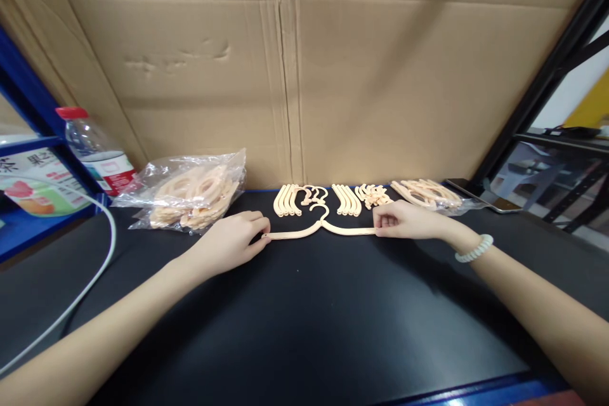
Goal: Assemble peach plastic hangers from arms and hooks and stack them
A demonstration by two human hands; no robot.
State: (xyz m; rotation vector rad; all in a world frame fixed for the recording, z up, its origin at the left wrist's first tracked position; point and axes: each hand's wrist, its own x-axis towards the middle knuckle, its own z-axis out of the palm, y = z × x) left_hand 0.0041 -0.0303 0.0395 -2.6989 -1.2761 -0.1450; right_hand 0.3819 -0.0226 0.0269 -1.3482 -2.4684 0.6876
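A beige clothes hanger (299, 234) with a hook at its middle and two curved arms lies across the black table. My left hand (238, 236) pinches the end of its left arm between thumb and fingers. At the other end, my right hand (406, 221), with a pale coiled band on the wrist, closes on the tip of the right arm. Just behind the hook are loose hanger hooks (316, 193). Hanger arms lie in a row on the left (287, 200) and another row (347, 200) on the right. A heap of small beige pieces (373, 195) is near my right hand.
Clear plastic bags of beige hanger parts lie at left (195, 193) and right (425, 193). A red-capped bottle (102, 155) and a white cable (107, 247) are on the left. A dark flat device (483, 196) sits back right; a cardboard wall (333, 89) rises behind.
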